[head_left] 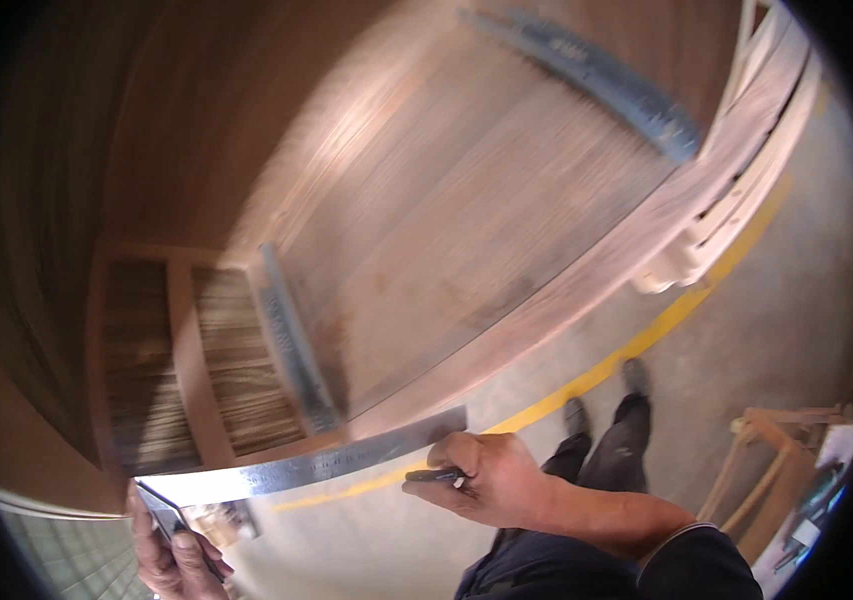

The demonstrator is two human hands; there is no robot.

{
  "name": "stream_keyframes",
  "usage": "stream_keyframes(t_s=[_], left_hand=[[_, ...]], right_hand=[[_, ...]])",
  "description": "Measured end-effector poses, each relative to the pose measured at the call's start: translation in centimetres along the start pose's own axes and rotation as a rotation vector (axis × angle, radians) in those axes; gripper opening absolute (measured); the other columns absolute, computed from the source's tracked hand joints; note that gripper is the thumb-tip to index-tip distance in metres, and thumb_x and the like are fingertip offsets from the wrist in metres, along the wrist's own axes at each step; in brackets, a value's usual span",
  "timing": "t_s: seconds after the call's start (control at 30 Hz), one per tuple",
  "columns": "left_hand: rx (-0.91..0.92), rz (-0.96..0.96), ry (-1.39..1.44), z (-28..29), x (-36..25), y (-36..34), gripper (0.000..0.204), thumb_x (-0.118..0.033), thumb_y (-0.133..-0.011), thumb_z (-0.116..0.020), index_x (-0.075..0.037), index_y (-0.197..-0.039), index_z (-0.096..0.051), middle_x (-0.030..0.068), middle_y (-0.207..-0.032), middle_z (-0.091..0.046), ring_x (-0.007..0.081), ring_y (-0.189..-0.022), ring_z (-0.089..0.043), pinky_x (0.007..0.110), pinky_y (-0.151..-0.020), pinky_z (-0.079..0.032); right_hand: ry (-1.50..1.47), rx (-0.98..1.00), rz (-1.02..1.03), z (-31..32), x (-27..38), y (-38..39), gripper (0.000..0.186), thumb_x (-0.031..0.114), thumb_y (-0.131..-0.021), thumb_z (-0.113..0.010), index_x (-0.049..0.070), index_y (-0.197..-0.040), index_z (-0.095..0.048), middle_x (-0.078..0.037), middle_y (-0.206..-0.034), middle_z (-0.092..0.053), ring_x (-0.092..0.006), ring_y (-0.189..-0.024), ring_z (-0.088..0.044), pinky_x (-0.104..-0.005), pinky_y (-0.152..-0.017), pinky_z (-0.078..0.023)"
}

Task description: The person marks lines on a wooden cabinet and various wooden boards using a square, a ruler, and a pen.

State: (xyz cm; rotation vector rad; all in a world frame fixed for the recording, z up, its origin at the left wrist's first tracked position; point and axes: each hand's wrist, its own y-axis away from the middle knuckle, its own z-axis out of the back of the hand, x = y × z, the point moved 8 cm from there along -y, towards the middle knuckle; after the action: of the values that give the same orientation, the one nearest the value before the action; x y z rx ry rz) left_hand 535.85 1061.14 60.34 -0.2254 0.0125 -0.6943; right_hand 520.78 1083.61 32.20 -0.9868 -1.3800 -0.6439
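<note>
A long steel try square (pixel 322 465) lies along the front edge of a large wooden frame (pixel 192 345), its blade reaching from lower left toward the middle. My left hand (pixel 182 560) is closed around the square's short dark arm at the blade's left end. Near the blade's right end my right hand (pixel 487 480) pinches a slim black pen-like tool (pixel 434 476). The fingers of that hand are close to the blade; whether they touch it I cannot tell.
Two blue-grey bars (pixel 607 80) lie across a broad wooden panel (pixel 447 240) beyond the frame. Pale curved wooden parts (pixel 737 200) are at the right. A yellow line (pixel 647 340) crosses the grey floor. A wooden stand (pixel 772 460) and a tool-covered surface (pixel 822 520) stand at lower right.
</note>
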Motion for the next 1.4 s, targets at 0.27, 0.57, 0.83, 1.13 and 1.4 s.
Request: stream_keyframes(t_s=[0.27, 0.57, 0.83, 1.13, 1.4], left_hand=[[0.374, -0.565, 1.054, -4.1, -20.7, 0.2, 0.046, -0.020, -0.103, -0.061, 0.001, -0.144, -0.057, 0.0022, -0.070, -0.064, 0.0051, -0.049, -0.048, 0.022, -0.044, -0.037], [1.082, -0.812, 1.505, -5.4, -35.4, 1.7, 0.038, -0.012, -0.107, -0.052, 0.002, -0.141, -0.058, 0.0099, -0.093, -0.071, 0.0109, -0.069, -0.065, 0.026, -0.062, -0.054], [0.744, -1.046, 1.419, -15.0, -46.4, 2.4, 0.032, -0.005, -0.100, -0.062, 0.002, -0.131, -0.064, 0.0089, -0.107, -0.075, 0.0131, -0.087, -0.069, 0.027, -0.078, -0.056], [0.496, -1.098, 1.511, -18.4, -51.9, 4.4, 0.022, -0.005, -0.095, -0.068, 0.002, -0.115, -0.071, 0.0147, -0.102, -0.076, 0.0178, -0.088, -0.073, 0.032, -0.081, -0.057], [0.079, -1.140, 1.467, -19.0, -54.1, 8.0, 0.043, -0.013, -0.082, -0.082, -0.004, -0.120, -0.064, 0.0176, -0.103, -0.069, 0.0363, -0.092, -0.071, 0.043, -0.080, -0.058]], right_hand=[[0.843, -0.181, 0.057, 11.7, 9.7, -0.2, 0.067, 0.033, -0.078, -0.089, 0.001, -0.127, -0.056, -0.005, -0.069, -0.061, -0.0255, -0.056, -0.065, -0.0361, -0.051, -0.053], [1.196, -0.351, 0.308, 22.4, 14.4, -1.8, 0.032, 0.006, -0.082, -0.073, 0.000, -0.111, -0.060, -0.019, -0.082, -0.062, -0.0410, -0.066, -0.062, -0.0454, -0.057, -0.051], [1.321, -0.494, 0.149, 30.3, 14.9, -5.8, 0.024, 0.006, -0.087, -0.071, 0.000, -0.078, -0.049, -0.026, -0.070, -0.058, -0.0476, -0.068, -0.059, -0.0502, -0.060, -0.048], [1.331, -0.451, 0.144, 31.6, 14.0, -8.0, 0.012, 0.009, -0.089, -0.068, 0.001, -0.091, -0.059, -0.025, -0.076, -0.064, -0.0460, -0.075, -0.064, -0.0504, -0.066, -0.052], [1.316, -0.475, 0.036, 33.0, 13.0, -8.9, 0.018, 0.018, -0.093, -0.066, 0.001, -0.098, -0.062, -0.026, -0.073, -0.065, -0.0452, -0.072, -0.067, -0.0503, -0.064, -0.056]])
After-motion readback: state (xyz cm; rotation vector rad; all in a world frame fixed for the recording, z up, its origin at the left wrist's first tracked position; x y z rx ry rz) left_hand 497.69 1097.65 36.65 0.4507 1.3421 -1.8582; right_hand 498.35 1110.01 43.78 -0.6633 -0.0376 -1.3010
